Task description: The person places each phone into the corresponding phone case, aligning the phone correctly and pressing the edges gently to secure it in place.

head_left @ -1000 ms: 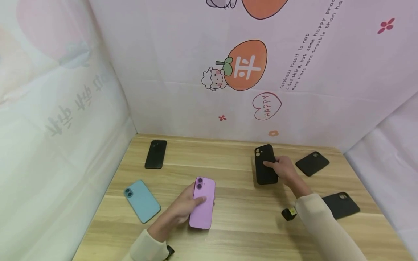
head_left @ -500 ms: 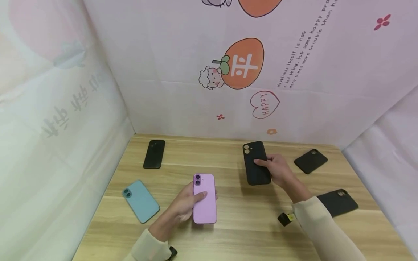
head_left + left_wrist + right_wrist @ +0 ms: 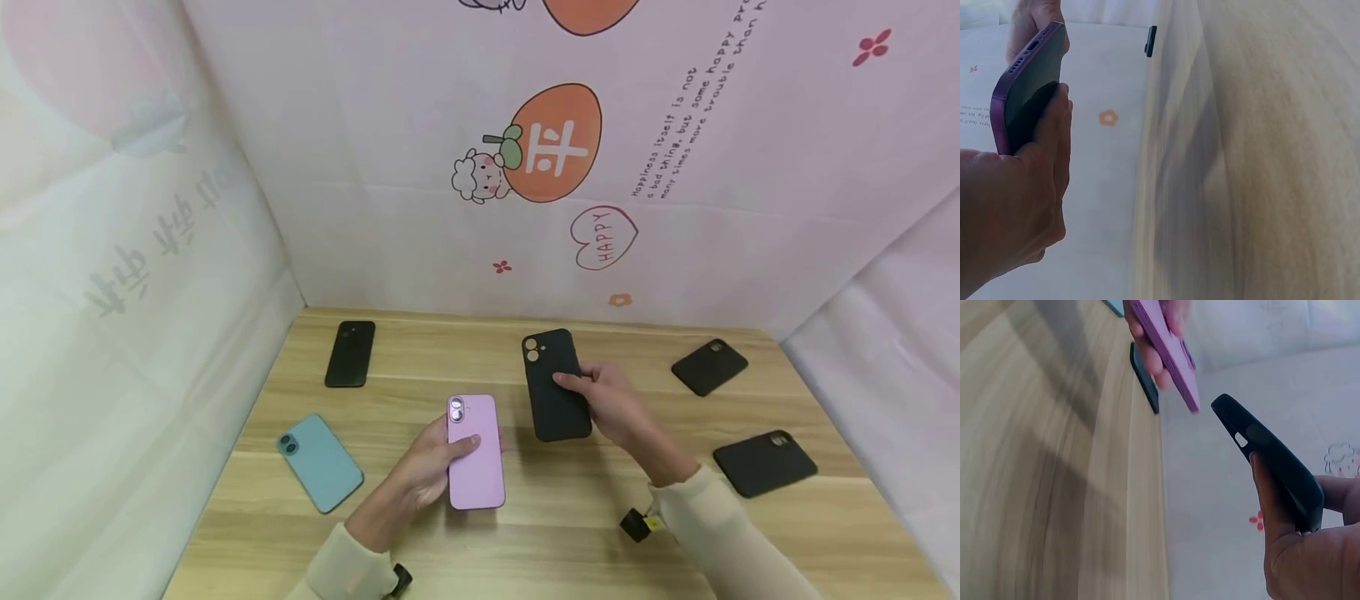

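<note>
Left hand [image 3: 427, 467]: gripping the lilac phone [image 3: 477, 483], thumb across its back, fingers behind it on the screen side.
Lilac phone: held up off the wooden table [image 3: 525, 558], camera end pointing away from the person, 2 lenses uppermost.
Right hand [image 3: 613, 404]: clamped on the black case [image 3: 551, 412], thumb laid over its back, fingers underneath.
Black case: raised above the table just beyond and to the right of the left hand, slightly tilted; its 2 round camera openings are at the far end, and the right wrist view shows light through a cut-out at its edge.
Change: over the last 1.0 s the right hand has carried the black case leftward, towards the left hand, while the left hand has stayed in much the same place.
Gap: phone and case are now near each other but apart; the judgement is that they are being brought together, with no contact made.
Left of the left hand: a blue phone [image 3: 322, 467], with a dark phone-shaped slab [image 3: 350, 354] farther ahead.
Right of the right hand: 2 more pieces, the far dark case [image 3: 709, 367] slightly ahead and the near dark case [image 3: 765, 467] closer to the person, beside the sleeve [image 3: 720, 529].
</note>
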Available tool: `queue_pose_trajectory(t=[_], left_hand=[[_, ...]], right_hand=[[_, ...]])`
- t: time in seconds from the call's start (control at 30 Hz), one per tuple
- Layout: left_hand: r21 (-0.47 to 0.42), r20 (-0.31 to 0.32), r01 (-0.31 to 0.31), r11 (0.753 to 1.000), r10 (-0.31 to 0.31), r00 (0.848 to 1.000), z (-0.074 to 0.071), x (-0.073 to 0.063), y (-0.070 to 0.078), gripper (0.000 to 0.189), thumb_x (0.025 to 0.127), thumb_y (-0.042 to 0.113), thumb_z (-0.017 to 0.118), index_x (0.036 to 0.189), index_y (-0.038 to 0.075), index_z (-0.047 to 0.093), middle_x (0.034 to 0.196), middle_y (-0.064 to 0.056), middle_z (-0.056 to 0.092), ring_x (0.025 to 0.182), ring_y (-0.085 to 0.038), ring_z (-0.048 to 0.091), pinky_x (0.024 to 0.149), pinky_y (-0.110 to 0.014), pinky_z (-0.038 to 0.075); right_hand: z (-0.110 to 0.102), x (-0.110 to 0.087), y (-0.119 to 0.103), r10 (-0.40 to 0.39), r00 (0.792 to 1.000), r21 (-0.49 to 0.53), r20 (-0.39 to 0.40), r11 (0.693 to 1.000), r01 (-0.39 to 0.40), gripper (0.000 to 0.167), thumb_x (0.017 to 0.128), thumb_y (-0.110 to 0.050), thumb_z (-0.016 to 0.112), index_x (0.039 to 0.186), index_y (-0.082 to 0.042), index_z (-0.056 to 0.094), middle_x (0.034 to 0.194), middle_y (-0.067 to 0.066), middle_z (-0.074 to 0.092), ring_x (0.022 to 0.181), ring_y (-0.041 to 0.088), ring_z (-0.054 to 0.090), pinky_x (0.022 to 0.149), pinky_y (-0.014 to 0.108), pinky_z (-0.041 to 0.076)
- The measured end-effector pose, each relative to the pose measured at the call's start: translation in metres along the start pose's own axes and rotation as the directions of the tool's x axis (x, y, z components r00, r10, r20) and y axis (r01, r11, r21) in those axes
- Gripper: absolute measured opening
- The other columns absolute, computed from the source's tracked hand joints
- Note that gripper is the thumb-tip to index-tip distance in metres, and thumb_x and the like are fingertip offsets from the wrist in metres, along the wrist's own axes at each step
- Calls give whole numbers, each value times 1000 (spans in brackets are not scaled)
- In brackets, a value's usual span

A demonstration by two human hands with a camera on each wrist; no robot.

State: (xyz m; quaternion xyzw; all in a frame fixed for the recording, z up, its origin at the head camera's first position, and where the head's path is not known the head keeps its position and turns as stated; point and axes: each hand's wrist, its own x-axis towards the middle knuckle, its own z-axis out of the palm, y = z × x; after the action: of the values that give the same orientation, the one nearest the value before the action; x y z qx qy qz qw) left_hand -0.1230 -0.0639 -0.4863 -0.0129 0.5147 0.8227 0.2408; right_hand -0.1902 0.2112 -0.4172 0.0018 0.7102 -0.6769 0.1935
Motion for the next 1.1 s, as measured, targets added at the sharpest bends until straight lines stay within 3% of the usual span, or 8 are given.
queue_pose_trajectory(t=[0.17, 0.33, 0.47, 0.53, 0.63, 0.87, 1.1], left_hand=[[-61, 31, 14, 998, -12, 999, 1, 2, 0, 56, 107, 1, 57, 158, -1, 34, 142, -36, 58, 131, -48, 61, 102, -53, 58], [-47, 17, 13, 999, -12, 1000, 4, 2, 1, 57, 106, 7, 62, 156, -3, 36, 140, -32, 61, 122, -39, 69, 100, -50, 59], [-26, -9, 6, 1000, -6, 1000, 6, 3, 1, 57, 107, 11, 62, 156, -4, 38, 140, -24, 62, 119, -30, 69, 102, -48, 59], [-28, -11, 1, 1000, -1, 1000, 6, 3, 1, 57, 108, 13, 62, 157, -4, 38, 143, -23, 61, 124, -31, 67, 104, -48, 58], [-44, -10, -14, 999, 13, 1000, 7, 5, 1, 57, 109, 16, 60, 158, -3, 36, 148, -24, 58, 131, -32, 63, 108, -47, 55], [-114, 13, -21, 993, 23, 1000, 7, 6, 2, 59, 110, 21, 59, 160, -1, 35, 154, -23, 53, 141, -32, 55, 113, -43, 51], [-117, 33, -6, 993, 10, 999, 7, 5, 1, 65, 111, 29, 58, 160, -3, 31, 155, -22, 52, 141, -29, 54, 115, -44, 49]], right_hand=[[14, -5, 1, -2, 1000, -2, 27, 1000, 2, 44, 108, -10, 58, 144, 15, 52, 145, 31, 58, 120, 22, 69, 92, 32, 62], [30, -10, 2, 22, 999, -1, 34, 1000, -22, 42, 108, -9, 59, 144, 12, 55, 141, 27, 63, 118, 20, 70, 92, 31, 62], [41, -11, 3, 15, 998, 25, 57, 1000, -17, 43, 108, -8, 58, 144, 14, 54, 134, 24, 68, 102, 13, 71, 88, 29, 62], [45, -11, 5, 10, 997, 39, 74, 999, -12, 43, 108, -8, 58, 144, 15, 53, 127, 23, 72, 86, 10, 68, 84, 27, 62], [52, -11, 7, 6, 995, 51, 104, 999, -11, 44, 108, -8, 58, 145, 15, 53, 123, 21, 74, 79, 9, 64, 82, 26, 61], [68, -12, 16, -27, 983, 65, 183, 998, 15, 44, 108, -8, 56, 145, 15, 51, 128, 25, 71, 104, 17, 73, 89, 33, 63], [83, -10, 26, -44, 978, 71, 206, 997, 30, 45, 107, -5, 53, 146, 17, 48, 131, 28, 69, 115, 25, 72, 93, 33, 62]])
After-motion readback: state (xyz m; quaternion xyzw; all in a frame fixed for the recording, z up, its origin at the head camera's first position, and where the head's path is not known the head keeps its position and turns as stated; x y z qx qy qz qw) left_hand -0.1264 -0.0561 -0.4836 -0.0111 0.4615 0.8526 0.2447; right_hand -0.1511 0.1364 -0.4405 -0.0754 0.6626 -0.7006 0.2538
